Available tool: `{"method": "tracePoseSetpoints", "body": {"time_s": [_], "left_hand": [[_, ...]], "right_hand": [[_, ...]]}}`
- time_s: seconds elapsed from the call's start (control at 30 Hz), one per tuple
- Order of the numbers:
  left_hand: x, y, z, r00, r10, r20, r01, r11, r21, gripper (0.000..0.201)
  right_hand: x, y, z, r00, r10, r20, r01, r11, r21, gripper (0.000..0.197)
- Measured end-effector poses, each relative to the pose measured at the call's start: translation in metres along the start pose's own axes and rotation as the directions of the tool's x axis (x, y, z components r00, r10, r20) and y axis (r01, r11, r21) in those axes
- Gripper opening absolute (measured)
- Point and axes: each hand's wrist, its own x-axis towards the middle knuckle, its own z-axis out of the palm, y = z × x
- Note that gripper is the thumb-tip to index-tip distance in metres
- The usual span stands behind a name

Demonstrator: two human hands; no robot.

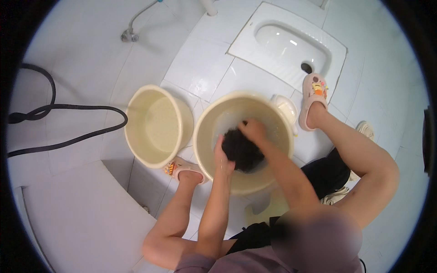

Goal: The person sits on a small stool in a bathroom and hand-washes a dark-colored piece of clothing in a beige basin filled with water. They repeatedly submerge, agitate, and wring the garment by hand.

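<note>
A wet-looking black cloth [242, 154] is bunched up in a large cream basin [210, 175] that holds cloudy water. My left hand [222, 154] cups the cloth from its left side, thumb on the near edge and fingers along the far side. Over the cloth's upper right part, my right hand [253, 131] is closed on the fabric, its fingers bent down and partly hidden. What kind of garment the cloth is, if any, does not show.
A second cream basin [157, 125] stands left of the large one. Behind the large basin's right rim is a white plastic container [286, 109]. A squat toilet [296, 38] lies at the far right. Dark clothing [325, 175] sits by my right leg. A black hose [86, 108] loops at left.
</note>
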Motion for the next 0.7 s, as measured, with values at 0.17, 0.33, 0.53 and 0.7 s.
{"method": "tracePoseSetpoints", "body": {"time_s": [0.17, 0.33, 0.53, 0.7], "left_hand": [[0.056, 0.028, -0.047, 1.000, 0.024, 0.017, -0.026, 0.993, 0.113, 0.063], [0.082, 0.002, -0.082, 0.992, 0.049, -0.117, -0.037, 0.994, 0.104, 0.068], [0.077, 0.001, -0.075, 0.995, 0.092, -0.046, -0.090, 0.995, 0.043, 0.062], [0.062, 0.013, -0.065, 0.976, -0.028, 0.215, 0.074, 0.975, -0.207, 0.058]], "right_hand": [[0.012, 0.018, 0.033, 0.868, 0.002, -0.497, 0.199, 0.915, 0.351, 0.032], [0.018, 0.053, 0.051, 0.918, -0.348, 0.189, 0.344, 0.937, 0.058, 0.032], [-0.021, -0.011, 0.039, 0.954, -0.298, 0.020, 0.288, 0.936, 0.203, 0.026], [-0.134, -0.075, -0.018, 0.658, -0.692, 0.298, 0.612, 0.722, 0.323, 0.021]]}}
